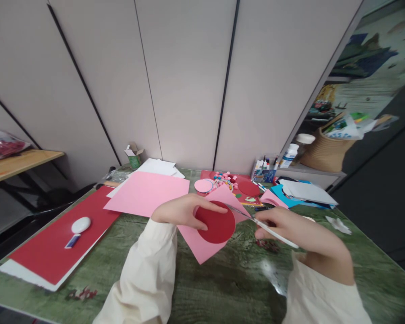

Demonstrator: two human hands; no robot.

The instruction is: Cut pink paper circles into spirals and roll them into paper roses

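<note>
My left hand (182,210) pinches a pink sheet of paper (202,243) with a red paper circle (218,225) laid on it, thumb on top of the circle. My right hand (290,229) grips a pair of scissors (256,220) with white handles. The scissor blades point left and meet the pink sheet's right edge, just beside the red circle. Both hands hover a little above the green table (222,279).
A large pink sheet (145,193) and white sheets lie at the back left. A long red sheet (54,247) bears a white tape dispenser (78,228). Pink and red cut-outs (229,184), a pen holder (263,173), blue and white papers (307,191) and a woven basket (327,150) sit at the right.
</note>
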